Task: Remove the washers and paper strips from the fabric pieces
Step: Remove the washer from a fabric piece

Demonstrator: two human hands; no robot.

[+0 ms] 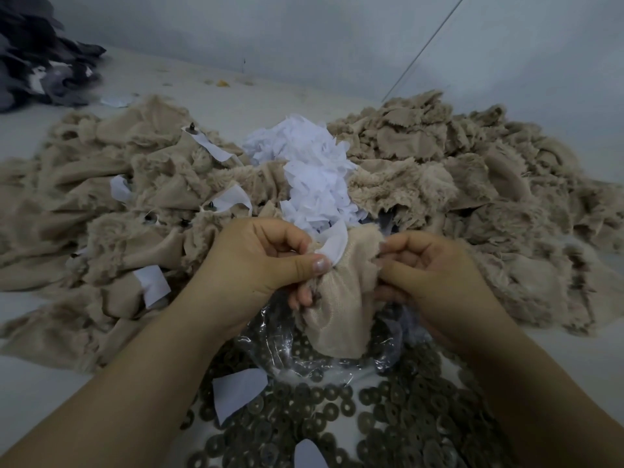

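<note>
Two bare forearms, no sleeves; left hand [256, 265] thumbnail with pale glittery polish.

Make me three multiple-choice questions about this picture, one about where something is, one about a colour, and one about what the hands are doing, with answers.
1. Where does the pile of loose washers lie?
A. nearest the person, below the hands
B. on the dark fabric heap at far left
C. against the back wall

2. What colour is the heap of paper strips in the middle?
A. yellow
B. white
C. black

3. What are the left hand and right hand doing?
A. resting flat on the table
B. both gripping one beige fabric piece
C. lifting a washer each

Answers: A, the washers spread across the bottom of the view; B, the strips are plainly white; B, both hands' fingers curl on the same piece.
</note>
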